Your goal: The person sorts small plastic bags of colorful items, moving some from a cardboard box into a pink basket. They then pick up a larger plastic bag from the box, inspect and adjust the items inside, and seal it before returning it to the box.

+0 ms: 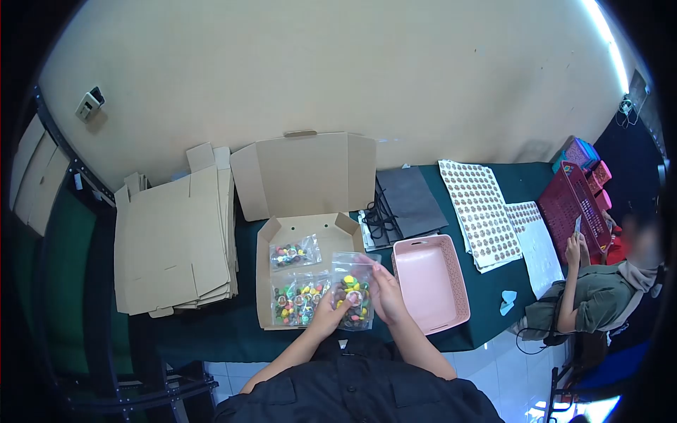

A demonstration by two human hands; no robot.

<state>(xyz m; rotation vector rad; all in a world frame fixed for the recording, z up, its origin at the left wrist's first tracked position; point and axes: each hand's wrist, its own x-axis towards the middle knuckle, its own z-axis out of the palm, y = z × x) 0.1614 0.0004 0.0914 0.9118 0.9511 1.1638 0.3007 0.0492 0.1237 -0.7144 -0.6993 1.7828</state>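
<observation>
Between my two hands is a clear zip bag of colourful candies (358,285) with a round sticker on it. My left hand (328,314) grips its lower left side, the thumb near the sticker. My right hand (386,290) holds the upper right edge. The bag is over the right part of an open cardboard box (264,282), whose lid stands up behind. Inside the box, a candy bag (295,254) lies at the upper left, and more stickered candy bags (288,302) lie side by side at the lower left.
Flattened cardboard boxes (173,240) are stacked at the left. Rightward are black paper bags (412,201), a pink basket (430,282), sticker sheets (481,215), a scrap of paper (507,302) and a maroon crate (575,211). Another person (599,296) at the far right holds a phone.
</observation>
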